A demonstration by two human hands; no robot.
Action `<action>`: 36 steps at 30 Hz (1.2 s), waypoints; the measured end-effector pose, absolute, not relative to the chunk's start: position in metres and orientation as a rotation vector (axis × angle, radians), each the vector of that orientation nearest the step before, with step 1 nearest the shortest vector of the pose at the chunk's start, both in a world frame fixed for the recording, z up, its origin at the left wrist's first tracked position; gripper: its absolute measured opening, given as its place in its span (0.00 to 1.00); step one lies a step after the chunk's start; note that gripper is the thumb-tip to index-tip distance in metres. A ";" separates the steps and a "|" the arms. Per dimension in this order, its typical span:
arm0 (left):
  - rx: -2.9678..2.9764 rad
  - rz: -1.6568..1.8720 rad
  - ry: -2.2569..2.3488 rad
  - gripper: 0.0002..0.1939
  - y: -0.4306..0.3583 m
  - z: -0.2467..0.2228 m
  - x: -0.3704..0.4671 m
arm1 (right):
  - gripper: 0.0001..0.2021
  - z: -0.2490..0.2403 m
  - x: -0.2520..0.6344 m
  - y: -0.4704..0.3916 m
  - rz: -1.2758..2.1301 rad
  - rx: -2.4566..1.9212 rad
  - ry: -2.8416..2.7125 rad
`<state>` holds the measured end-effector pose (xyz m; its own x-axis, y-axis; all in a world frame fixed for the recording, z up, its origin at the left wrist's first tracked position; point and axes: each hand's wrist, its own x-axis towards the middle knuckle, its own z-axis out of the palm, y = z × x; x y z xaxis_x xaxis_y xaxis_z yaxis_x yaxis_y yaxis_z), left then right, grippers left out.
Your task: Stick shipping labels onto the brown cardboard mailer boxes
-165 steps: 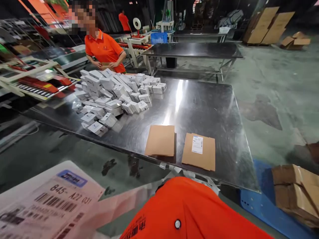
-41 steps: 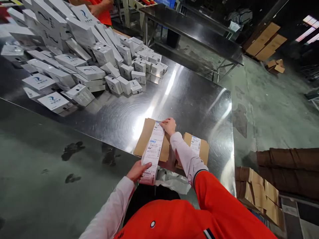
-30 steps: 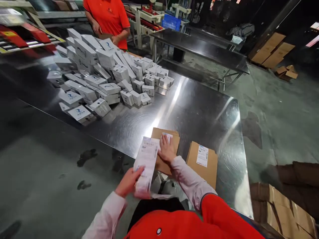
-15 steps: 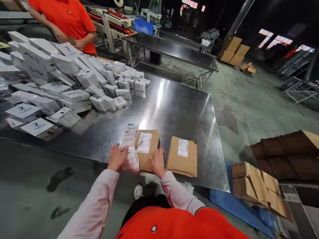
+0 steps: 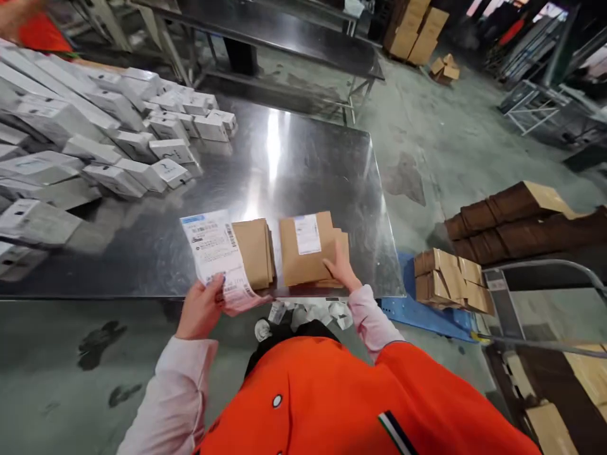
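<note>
Pinched in my left hand is a strip of printed shipping labels, curling at its lower end and hanging over the left edge of a stack of flat cardboard boxes. No label shows on that stack's visible top. My right hand grips the right side of a labelled flat cardboard box, thumb on top. This box lies over a second stack of flat boxes, shifted a little left of it. Both stacks are near the front edge of the metal table.
White boxes are heaped on the table's left. Packed brown cartons sit on a blue pallet at the right, with long brown bundles behind. Another metal table stands farther back. A co-worker's orange shirt shows top left.
My right hand has carried the labelled flat box from the left stack onto the right one. My left hand has lifted the label strip. The view has tilted down and turned right.
</note>
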<state>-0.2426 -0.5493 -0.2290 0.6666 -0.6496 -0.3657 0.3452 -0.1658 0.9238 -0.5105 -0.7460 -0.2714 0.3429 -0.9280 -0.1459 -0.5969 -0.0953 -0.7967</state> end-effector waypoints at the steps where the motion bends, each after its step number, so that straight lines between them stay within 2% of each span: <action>1: 1.526 -0.916 -0.273 0.39 -0.544 -0.230 -0.252 | 0.43 -0.267 -0.515 -0.743 -0.409 -1.800 1.407; 3: 1.594 -0.947 -0.335 0.38 -0.536 -0.235 -0.270 | 0.41 -0.263 -0.501 -0.723 -0.262 -1.766 1.258; 7: 1.557 -1.034 -0.498 0.31 -0.536 -0.247 -0.294 | 0.24 -0.269 -0.439 -0.663 -0.336 -1.484 0.746; 10: 1.448 -0.979 -0.315 0.35 -0.545 -0.247 -0.291 | 0.16 -0.268 -0.419 -0.639 -0.300 -1.455 0.731; 14: 1.529 -0.913 -0.188 0.32 -0.548 -0.248 -0.285 | 0.22 -0.248 -0.414 -0.657 -0.270 -1.671 0.834; 18: 1.568 -0.841 -0.146 0.28 -0.544 -0.262 -0.290 | 0.08 -0.228 -0.398 -0.675 -0.243 -1.932 0.759; 20: 1.563 -0.795 -0.110 0.28 -0.545 -0.270 -0.289 | 0.07 -0.226 -0.385 -0.678 -0.225 -1.982 0.720; 23: 1.518 -0.826 -0.079 0.27 -0.547 -0.280 -0.276 | 0.04 -0.233 -0.354 -0.691 -0.238 -2.031 0.691; 27: 1.443 -1.132 0.002 0.32 -0.543 -0.295 -0.245 | 0.01 -0.250 -0.288 -0.736 -0.296 -2.084 0.852; 31: 1.424 -1.273 0.064 0.33 -0.531 -0.313 -0.222 | 0.04 -0.274 -0.231 -0.775 -0.261 -2.107 1.112; 36: 1.357 -1.334 0.045 0.37 -0.515 -0.319 -0.225 | 0.09 -0.298 -0.209 -0.786 -0.177 -2.195 1.222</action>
<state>-0.2246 -0.5155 -0.3193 0.3481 -0.6400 -0.6850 0.6845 -0.3257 0.6522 -0.2094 -0.7858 -0.2984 0.5644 -0.8073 -0.1723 -0.7252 -0.3852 -0.5707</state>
